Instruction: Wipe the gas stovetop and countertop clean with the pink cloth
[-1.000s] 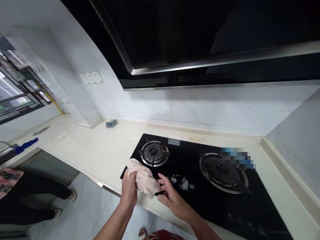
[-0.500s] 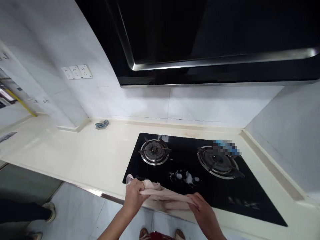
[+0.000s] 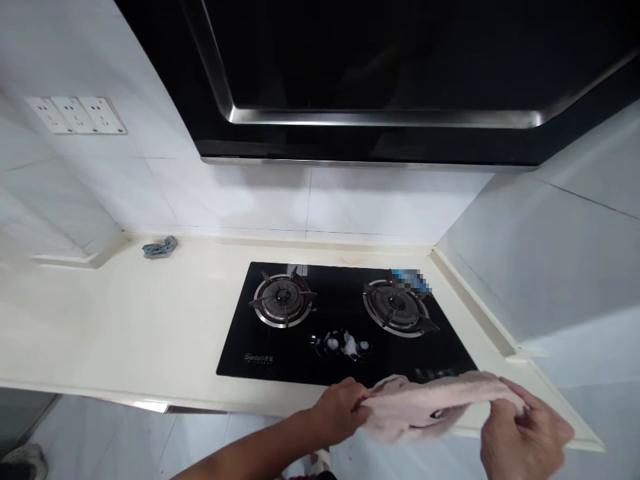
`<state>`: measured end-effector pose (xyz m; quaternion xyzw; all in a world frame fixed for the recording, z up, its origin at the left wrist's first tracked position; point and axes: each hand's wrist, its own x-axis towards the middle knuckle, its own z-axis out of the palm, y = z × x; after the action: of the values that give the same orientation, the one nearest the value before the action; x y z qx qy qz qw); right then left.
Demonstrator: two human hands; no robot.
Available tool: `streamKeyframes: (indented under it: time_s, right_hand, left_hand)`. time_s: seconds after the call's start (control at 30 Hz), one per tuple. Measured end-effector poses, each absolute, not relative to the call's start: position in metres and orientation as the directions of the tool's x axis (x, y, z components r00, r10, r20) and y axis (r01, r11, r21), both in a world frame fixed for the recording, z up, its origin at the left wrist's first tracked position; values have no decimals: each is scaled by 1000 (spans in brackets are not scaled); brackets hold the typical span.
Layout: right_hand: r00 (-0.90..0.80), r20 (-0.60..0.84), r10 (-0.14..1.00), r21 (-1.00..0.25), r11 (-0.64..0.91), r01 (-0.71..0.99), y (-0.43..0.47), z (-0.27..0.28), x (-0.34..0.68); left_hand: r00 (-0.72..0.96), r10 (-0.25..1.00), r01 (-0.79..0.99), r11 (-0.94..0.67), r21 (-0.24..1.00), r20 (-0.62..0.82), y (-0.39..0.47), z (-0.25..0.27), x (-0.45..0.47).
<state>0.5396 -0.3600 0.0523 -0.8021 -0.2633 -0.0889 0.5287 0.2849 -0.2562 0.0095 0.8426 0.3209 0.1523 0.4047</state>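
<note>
Our L hand (image 3: 340, 410) is closed round one end of a pink cloth (image 3: 425, 403), fingers curled in. Our R hand (image 3: 523, 437) grips the other end, thumb & fingers pinching it. So we've the cloth strung btwn both hands, top edge drawn out, a loose fold sagging below. It's at the bench's front edge, nr the hob's front R corner; we can't tell if it touches either.

Just behind: the black hob (image 3: 325, 280), set into the cream bench (image 3: 125, 327). White blobs (image 3: 350, 345) sit around the knob area, mid hob, twd its front edge. L burner (image 3: 283, 299) is nr the hob's back L corner, R burner (image 3: 397, 305) nr the back R. A blue item (image 3: 413, 280), pixelated so we can't ID it, lies at the back R corner, beside the R burner.

Further L, a crumpled grey-blue rag (image 3: 160, 247) lies nr the bench's back edge. Sockets (image 3: 77, 115) on the wall above it; black hood (image 3: 380, 67) over the hob. Bottom L, we see part of a shoe (image 3: 25, 460) on the floor.
</note>
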Motion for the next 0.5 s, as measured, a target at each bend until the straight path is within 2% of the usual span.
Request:
streamKeyframes:
  time_s: [0.1,0.2,0.27,0.4,0.5]
  right_hand:
    - [869,425,253,-854,-206,478,-331,64,538]
    - [857,353,377,-902,-108,419,-300,49,534]
    - [828,279,486,-934,-61,351,-282,33,529]
    - [800,145,583,-977,-43,208,-252,7,518]
    - [695,187,694,-956,-33,290,-238,-8,509]
  left_hand:
    - [732,681,419,-437,796,-12,-253,0,300]
    - [691,722,494,-456,740,-16,-242,-15,288]
    - [617,785,556,-478,679,48,-229,-23,262]
    - [284,897,743,-429,514,339,-198,-25,175]
    - [24,918,911,-183,369,396,-181,-21,114]
